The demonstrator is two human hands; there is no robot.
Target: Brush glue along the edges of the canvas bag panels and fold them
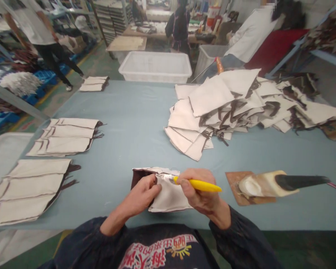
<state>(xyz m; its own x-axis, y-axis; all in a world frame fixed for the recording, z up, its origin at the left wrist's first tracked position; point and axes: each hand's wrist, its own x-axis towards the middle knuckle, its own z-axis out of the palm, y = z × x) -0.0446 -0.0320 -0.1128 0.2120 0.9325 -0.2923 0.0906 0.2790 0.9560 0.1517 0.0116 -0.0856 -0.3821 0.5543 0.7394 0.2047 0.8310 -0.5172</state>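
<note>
A cream fabric piece with dark brown lining [170, 196] lies at the front of the table, partly folded open. My left hand [141, 194] pinches its edge between thumb and fingers. My right hand [200, 188] is closed around the yellow handle of a brush [203, 185]. The brush's pale tip rests at the piece's upper edge, close to my left fingertips. To the right of my right hand, a whitish plastic container with a black handle [264, 184] sits on a brown board [249, 201]. White material shows at the container's open end.
A large heap of cream pieces [212, 93] covers the table's far right. Stacked pieces lie at left, near [30, 186] and farther [70, 136], with a small stack [93, 83] at the far corner. A white tub [155, 65] stands beyond the table [128, 112]. Several people are behind.
</note>
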